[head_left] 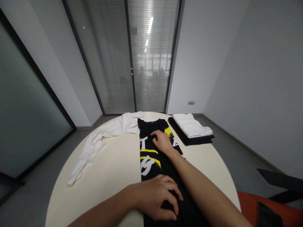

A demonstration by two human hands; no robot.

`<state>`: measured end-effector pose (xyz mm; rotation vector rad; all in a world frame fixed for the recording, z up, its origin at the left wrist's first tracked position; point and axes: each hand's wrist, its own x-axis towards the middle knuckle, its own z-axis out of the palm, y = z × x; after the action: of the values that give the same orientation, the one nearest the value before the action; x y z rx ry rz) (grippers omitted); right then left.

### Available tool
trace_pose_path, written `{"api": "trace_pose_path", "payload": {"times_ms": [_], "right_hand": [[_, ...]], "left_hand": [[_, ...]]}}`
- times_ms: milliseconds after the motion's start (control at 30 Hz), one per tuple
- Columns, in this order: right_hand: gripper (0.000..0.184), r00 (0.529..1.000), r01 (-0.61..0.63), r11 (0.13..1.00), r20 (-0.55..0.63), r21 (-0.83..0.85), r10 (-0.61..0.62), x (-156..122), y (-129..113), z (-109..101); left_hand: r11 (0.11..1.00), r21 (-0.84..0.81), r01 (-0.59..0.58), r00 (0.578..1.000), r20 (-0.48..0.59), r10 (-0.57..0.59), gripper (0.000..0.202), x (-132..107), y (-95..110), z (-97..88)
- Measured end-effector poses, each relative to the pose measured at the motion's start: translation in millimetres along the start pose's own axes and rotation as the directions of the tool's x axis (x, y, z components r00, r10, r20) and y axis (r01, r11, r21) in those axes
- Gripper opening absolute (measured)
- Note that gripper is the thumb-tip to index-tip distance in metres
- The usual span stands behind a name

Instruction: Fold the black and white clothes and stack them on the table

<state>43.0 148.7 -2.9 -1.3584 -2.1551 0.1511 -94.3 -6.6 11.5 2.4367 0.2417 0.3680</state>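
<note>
A black T-shirt (151, 127) with white lettering and yellow stripes lies lengthwise on the round table, its collar at the far end. It looks narrow, with a printed part lying over along its right side. My right hand (162, 142) rests on the upper chest of the shirt below the collar, fingers loosely bent and apart. Closer to me, my left hand (161, 195) lies across the lower part of the shirt with its fingers spread and slightly curled. The near end of the shirt runs out of view, partly behind my right forearm.
The cream round table (118, 164) carries a crumpled white garment (94, 142) along its left and far edge. On the right sits a stack with a folded white cloth (191, 124) over folded black cloth (199, 141). An orange chair (248, 205) stands at the lower right.
</note>
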Motion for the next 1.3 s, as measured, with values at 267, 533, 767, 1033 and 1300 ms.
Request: {"api": "trace_pose_path", "payload": {"times_ms": [267,533,767,1033,1300], "right_hand": [[0.031,0.999,0.003,0.999,0.040,0.051,-0.005,1,6,3],[0.032,0.999,0.009,0.999,0.039,0.046,-0.011,0,6,3],[0.032,1.000,0.015,0.998,0.022,0.053,-0.016,0,6,3],[0.034,1.000,-0.008,0.978,-0.025,0.211,0.013,2,19,12],[0.026,0.995,-0.074,0.939,-0.041,0.337,0.093,6,28,20]], "left_hand": [[0.996,0.078,-0.040,0.997,0.066,0.035,0.014,4,11,5.4],[0.985,0.144,-0.094,0.984,0.163,0.070,0.006,10,18,16.0],[0.974,0.216,-0.063,0.997,0.050,0.053,0.041,4,19,3.8],[0.983,0.172,0.061,0.996,0.054,-0.071,0.094,-4,10,2.7],[0.898,0.292,0.330,0.914,-0.337,-0.226,0.039,-5,-15,-17.2]]}}
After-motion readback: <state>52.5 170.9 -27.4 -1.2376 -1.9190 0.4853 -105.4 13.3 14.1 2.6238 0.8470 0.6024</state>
